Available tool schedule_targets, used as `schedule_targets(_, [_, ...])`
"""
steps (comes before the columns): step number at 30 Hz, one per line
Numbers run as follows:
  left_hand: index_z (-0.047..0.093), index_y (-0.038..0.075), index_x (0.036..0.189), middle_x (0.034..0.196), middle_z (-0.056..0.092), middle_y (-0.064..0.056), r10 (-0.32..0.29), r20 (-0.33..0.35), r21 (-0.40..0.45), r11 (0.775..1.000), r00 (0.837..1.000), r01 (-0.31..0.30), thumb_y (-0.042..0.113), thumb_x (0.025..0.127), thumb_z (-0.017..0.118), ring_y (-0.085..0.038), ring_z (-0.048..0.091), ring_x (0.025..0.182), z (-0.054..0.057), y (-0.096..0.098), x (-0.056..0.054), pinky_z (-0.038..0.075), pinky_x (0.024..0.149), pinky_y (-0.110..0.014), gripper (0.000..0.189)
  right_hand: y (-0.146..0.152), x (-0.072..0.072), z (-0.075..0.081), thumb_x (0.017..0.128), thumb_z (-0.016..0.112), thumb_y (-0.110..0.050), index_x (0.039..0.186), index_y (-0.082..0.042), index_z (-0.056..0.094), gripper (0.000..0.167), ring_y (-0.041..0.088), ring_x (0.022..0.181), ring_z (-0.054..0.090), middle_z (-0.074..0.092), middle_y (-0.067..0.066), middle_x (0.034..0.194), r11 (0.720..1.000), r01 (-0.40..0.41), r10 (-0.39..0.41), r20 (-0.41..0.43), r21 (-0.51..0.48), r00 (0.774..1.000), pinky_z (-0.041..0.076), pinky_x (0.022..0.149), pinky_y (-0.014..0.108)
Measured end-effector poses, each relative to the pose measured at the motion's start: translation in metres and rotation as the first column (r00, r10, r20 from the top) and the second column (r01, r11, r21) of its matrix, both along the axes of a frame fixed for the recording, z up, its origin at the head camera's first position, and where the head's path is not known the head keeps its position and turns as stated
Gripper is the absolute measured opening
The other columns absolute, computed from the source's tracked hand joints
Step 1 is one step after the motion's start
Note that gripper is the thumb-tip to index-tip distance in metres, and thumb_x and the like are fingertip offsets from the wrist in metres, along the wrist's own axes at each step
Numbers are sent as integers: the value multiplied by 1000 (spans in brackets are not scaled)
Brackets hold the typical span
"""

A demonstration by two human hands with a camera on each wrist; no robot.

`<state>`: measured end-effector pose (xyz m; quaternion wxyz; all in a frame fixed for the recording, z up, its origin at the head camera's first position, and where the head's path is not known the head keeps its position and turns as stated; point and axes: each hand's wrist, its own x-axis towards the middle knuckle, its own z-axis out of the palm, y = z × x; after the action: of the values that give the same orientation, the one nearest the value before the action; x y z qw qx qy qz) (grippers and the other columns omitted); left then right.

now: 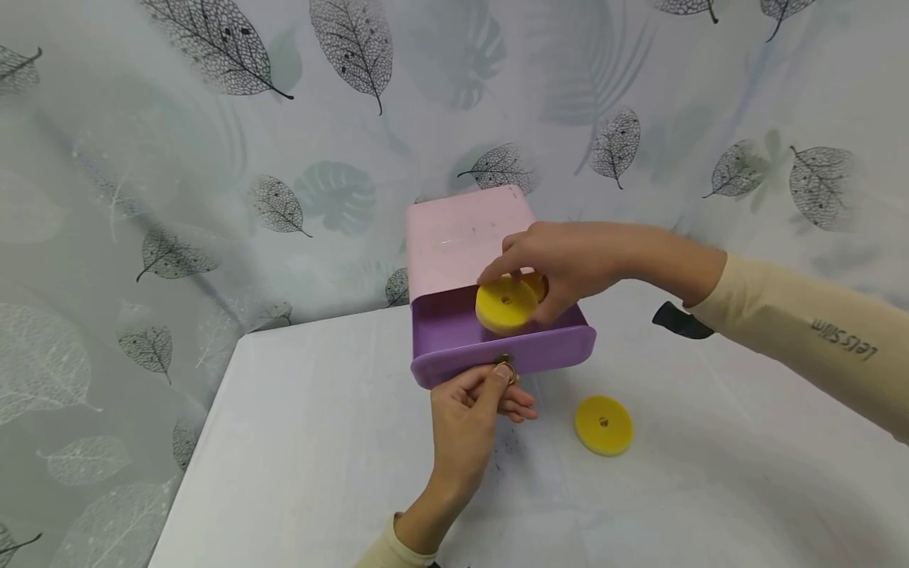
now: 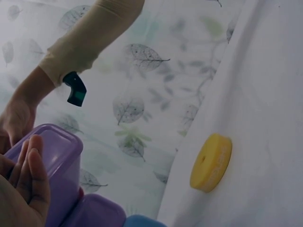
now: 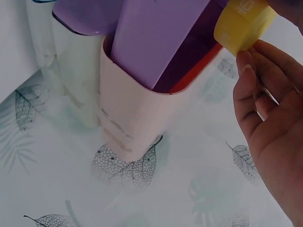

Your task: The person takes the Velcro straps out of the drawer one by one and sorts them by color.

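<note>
A purple drawer [image 1: 454, 364] stands pulled out of a pink box [image 1: 465, 237] in the head view. My left hand [image 1: 465, 430] is at its front, thumb and finger pinching the small brass ring [image 1: 510, 374]. Above the open drawer, my right hand [image 1: 568, 256] grips a thick yellow disc [image 1: 503, 306] with a hole in its middle. Raised lettering marks the rim of this disc [image 3: 244, 23] in the right wrist view. A darker yellow patch shows behind it, and I cannot tell whether that is another disc. The drawer's inside is partly hidden by the right hand.
Another yellow disc [image 1: 604, 426] lies flat on the white table [image 1: 319, 442], right of the left hand. More drawer fronts, one purple [image 2: 97, 212] and one blue [image 2: 142, 221], show beside the drawer in the left wrist view. A leaf-patterned sheet [image 1: 341, 158] hangs behind.
</note>
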<state>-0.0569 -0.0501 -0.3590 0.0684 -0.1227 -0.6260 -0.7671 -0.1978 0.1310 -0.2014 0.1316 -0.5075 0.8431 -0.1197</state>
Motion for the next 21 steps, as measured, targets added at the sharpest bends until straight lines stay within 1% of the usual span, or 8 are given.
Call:
schedule_targets(6, [73,-5,95,79,74,-16,3,-3,0,1000,1000,-3,22,108,61,-34,74,64,0,0,0,64,62,-41,32,2,1,5,83,87,-17,141,-17,65,61,16,87,60,63,1,111,1000,13,-13,-15,4,1000,56,72,33])
schedule_targets(10, [73,-5,95,78,74,-17,5,-1,5,1000,1000,-5,22,107,62,-34,74,63,0,1,0,64,62,-41,31,5,2,9,82,87,-15,139,-16,66,61,16,92,60,63,0,111,1000,15,-16,-16,-11,1000,57,73,32])
schedule_targets(14, [73,-5,94,78,74,-17,6,-5,7,1000,1000,-6,21,107,62,-34,74,63,0,1,0,64,61,-40,31,10,2,12,82,88,-16,138,-16,67,60,16,99,60,63,-1,112,1000,15,-16,-35,-25,999,58,78,34])
schedule_targets(17, [73,-5,94,78,74,-17,5,-7,9,1000,1000,-5,21,107,62,-34,74,62,0,1,0,64,61,-40,31,15,2,15,82,88,-17,138,-16,67,60,15,100,60,64,-2,113,999,23,-24,-52,-26,998,57,80,36])
schedule_targets(21, [72,-5,95,78,74,-17,6,-10,10,1000,1000,-6,21,107,62,-34,73,62,0,1,0,64,61,-40,31,21,3,18,82,89,-18,138,-16,67,60,14,101,61,65,-3,114,999,39,-40,-57,-24,998,57,81,35])
